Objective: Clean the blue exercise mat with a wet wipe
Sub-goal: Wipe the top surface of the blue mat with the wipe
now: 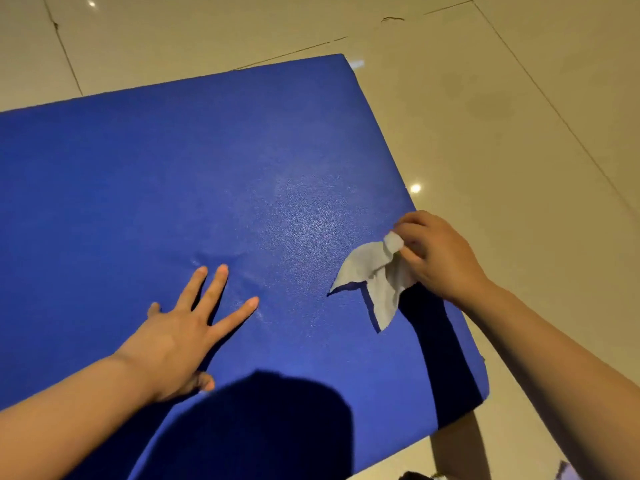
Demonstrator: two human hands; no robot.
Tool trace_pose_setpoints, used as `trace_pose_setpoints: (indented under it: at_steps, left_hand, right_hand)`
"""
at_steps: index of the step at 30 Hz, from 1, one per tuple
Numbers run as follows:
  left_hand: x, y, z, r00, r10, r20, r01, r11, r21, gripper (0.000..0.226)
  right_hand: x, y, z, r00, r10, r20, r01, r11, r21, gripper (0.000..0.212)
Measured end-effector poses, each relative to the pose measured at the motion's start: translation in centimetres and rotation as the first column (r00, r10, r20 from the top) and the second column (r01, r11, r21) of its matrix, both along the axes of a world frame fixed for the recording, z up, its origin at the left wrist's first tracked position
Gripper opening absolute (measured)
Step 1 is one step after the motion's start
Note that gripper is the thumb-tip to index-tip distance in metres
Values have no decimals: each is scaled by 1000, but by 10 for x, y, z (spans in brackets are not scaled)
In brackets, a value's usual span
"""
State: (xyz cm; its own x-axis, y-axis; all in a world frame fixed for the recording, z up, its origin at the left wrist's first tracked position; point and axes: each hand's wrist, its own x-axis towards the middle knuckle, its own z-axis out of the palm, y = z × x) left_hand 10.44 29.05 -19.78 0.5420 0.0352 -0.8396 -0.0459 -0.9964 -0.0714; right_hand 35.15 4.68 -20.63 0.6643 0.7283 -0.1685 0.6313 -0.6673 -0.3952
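One head-worn wide-angle view looks forward and steeply down from close above the mat (pixel 207 174), which fills the left and middle. Tiled floor (pixel 519 98) shows far and right. Both forearms enter from the near edge.

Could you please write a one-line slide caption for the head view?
Left hand flat on the blue mat, right hand pinching a wipe at the mat's right edge.

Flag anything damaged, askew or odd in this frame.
The blue mat shows a small wrinkle just beyond the left hand, which presses flat on it. The tile floor has crack-like lines past the mat's far edge. The wipe dangles from the right hand.
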Motion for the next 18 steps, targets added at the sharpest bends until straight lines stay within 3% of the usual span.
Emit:
trace_pose_setpoints:
  at_steps: [3,6,9,12,15,18]
  left_hand:
    - [-3,2,-6,999,27,47,-26,1000,-10,117]
    - [-6,-2,-1,991,73,114,-73,997,-11,120]
    - [-17,-26,4,952,267,151,-267,964,-16,113]
    - [-21,-41,0,901,407,150,-399,914,-78,104]
    - [-17,-40,-3,850,504,154,-484,862,-149,105]
    - [-17,-40,-5,821,551,149,-530,833,-158,111]
  right_hand:
    - [-3,11,2,971,-221,-87,232,961,150,21]
    - [-5,17,4,943,-262,-206,299,939,172,17]
    - [-4,13,11,920,-329,-214,353,932,81,24]
    - [-2,15,10,871,-472,-134,490,843,220,34]
    - [-30,7,-12,948,-317,26,296,908,296,28]
    - [-56,-12,-58,985,50,163,-57,998,38,47]
